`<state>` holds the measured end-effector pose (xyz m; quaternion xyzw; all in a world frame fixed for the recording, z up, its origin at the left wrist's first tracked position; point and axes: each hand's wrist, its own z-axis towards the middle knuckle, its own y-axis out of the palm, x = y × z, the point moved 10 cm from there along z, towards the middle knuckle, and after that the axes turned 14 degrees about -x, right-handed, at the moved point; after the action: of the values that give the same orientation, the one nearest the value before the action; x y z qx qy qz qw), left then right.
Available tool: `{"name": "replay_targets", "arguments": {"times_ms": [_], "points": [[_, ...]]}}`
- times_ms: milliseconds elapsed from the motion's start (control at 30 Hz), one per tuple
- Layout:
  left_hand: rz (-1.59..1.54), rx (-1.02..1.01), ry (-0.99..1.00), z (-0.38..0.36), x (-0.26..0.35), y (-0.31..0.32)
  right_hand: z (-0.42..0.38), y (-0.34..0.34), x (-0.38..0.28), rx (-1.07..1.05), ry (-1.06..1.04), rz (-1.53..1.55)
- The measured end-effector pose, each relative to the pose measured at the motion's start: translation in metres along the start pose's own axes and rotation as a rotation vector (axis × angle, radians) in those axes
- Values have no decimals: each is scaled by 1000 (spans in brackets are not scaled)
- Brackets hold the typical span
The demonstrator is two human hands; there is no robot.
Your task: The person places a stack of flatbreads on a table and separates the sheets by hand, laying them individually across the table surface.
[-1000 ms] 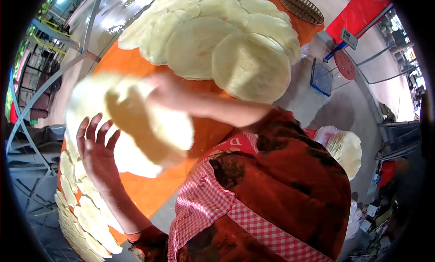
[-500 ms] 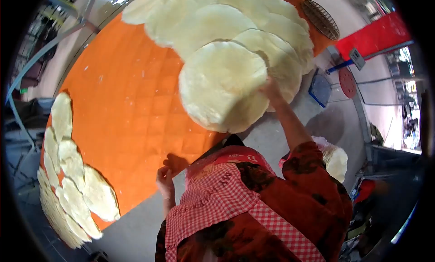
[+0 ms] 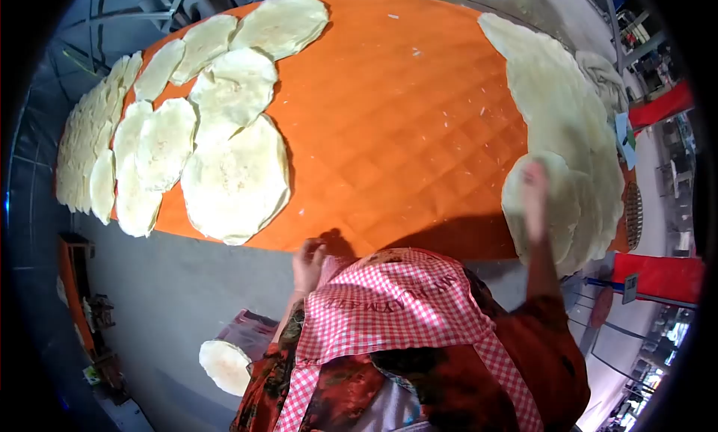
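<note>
A pale, thin round flatbread (image 3: 555, 215) lies at the front of the overlapping spread on the right side of the orange table cover (image 3: 389, 148). My right hand (image 3: 535, 189) is over this round, its fingers smeared by motion, so their grip does not show. More flatbreads (image 3: 550, 96) overlap behind it, towards the far edge. My left hand (image 3: 305, 266) hovers by the table's front edge near my apron, fingers loosely bent and apart, with nothing visible in them.
Several flatbread stacks (image 3: 235, 181) cover the table's left side. A wicker tray (image 3: 634, 215) sits at the right edge, near a grey cloth (image 3: 602, 77). Behind me, another pale round (image 3: 224, 366) sits low by a pinkish bag (image 3: 250, 331). Red fabric (image 3: 658, 279) stands off right.
The view has swung left, bringing the left stacks fully into sight. My right hand has shifted from the front round's right edge to over its surface. My left hand stays near the table edge.
</note>
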<state>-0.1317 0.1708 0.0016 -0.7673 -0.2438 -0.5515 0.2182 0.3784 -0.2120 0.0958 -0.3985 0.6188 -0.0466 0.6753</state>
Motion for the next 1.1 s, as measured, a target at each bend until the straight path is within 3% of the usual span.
{"name": "replay_targets", "arguments": {"times_ms": [33,67,100,167,200,267,300,400,533,600,667,733,767,800,900,967,1033,1100], "points": [[-31,49,-19,-2,4,-28,18,88,-86,-159,-339,54],[-91,84,-18,-4,0,-54,26,179,-120,-312,-96,215],[-147,121,-13,-6,-4,-77,28,282,-143,-555,15,613],[-184,166,-7,-6,8,-111,2,426,-221,-855,61,551],[-189,177,-1,-8,17,-124,-2,480,-240,-896,23,442],[-183,185,33,-7,30,-149,-8,543,-262,-883,171,199],[-193,197,72,-2,37,-161,-11,554,-271,-846,224,104],[-236,238,155,1,51,-181,-26,558,-287,-730,279,247],[-270,221,241,20,71,-185,-25,579,-293,-834,406,505],[-354,180,257,26,92,-182,44,565,-318,-775,128,479],[-507,151,250,34,108,-179,74,494,-416,-940,-52,713],[-669,93,192,46,125,-168,75,409,-509,-846,-263,428],[-628,-4,198,60,122,-160,72,381,-539,-816,-336,51],[-720,-82,173,72,128,-147,53,361,-568,-813,-459,-127],[-1133,-375,141,110,154,-96,-24,335,-593,-619,-829,-686],[-1381,-601,104,132,160,-59,-57,346,-556,-503,-992,-734],[-1473,-716,44,147,157,-28,-78,356,-509,-626,-690,-806],[-1483,-598,-27,163,123,-13,-86,391,-424,-663,-660,-905]]}}
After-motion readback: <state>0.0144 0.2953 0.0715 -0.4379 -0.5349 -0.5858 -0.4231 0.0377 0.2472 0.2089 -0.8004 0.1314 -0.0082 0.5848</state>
